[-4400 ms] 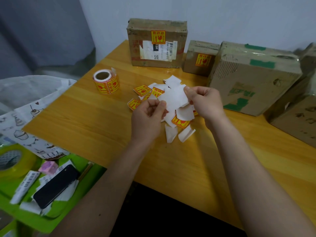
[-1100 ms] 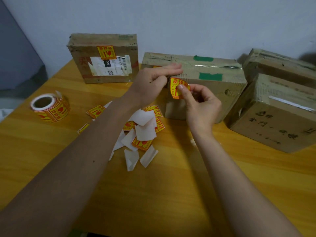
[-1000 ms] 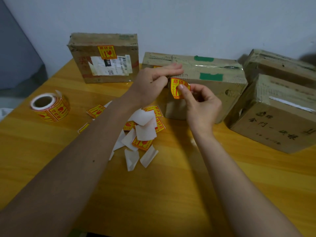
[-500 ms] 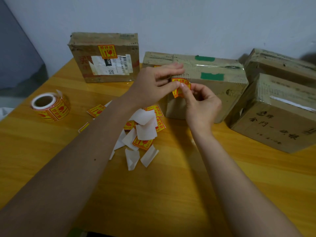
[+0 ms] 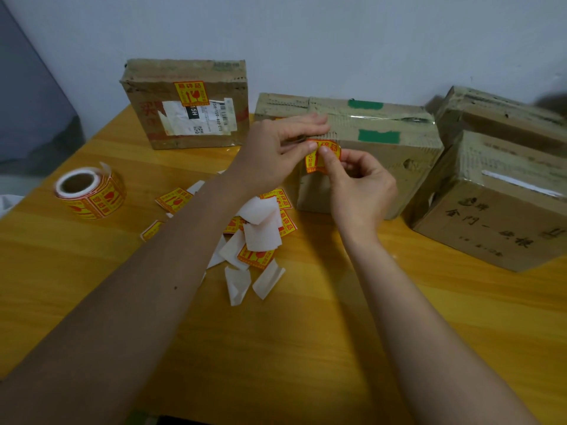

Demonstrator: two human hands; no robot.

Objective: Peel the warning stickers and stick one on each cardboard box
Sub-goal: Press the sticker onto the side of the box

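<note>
The yellow wooden surface (image 5: 306,332) is free in the near half; its left edge runs beside the orange sticker roll (image 5: 90,191). Five brown cardboard boxes stand along the far wall, two carrying a sticker. Both hands pinch one curled orange-yellow warning sticker (image 5: 322,156) at the green-taped middle box (image 5: 383,154): left hand (image 5: 276,154) from above, right hand (image 5: 359,191) from below. Half a second ago the sticker sat slightly higher.

My wooden table (image 5: 337,348) sits against a plain wall (image 5: 306,35); there's a grey panel (image 5: 27,111), maybe a door, far left.
</note>
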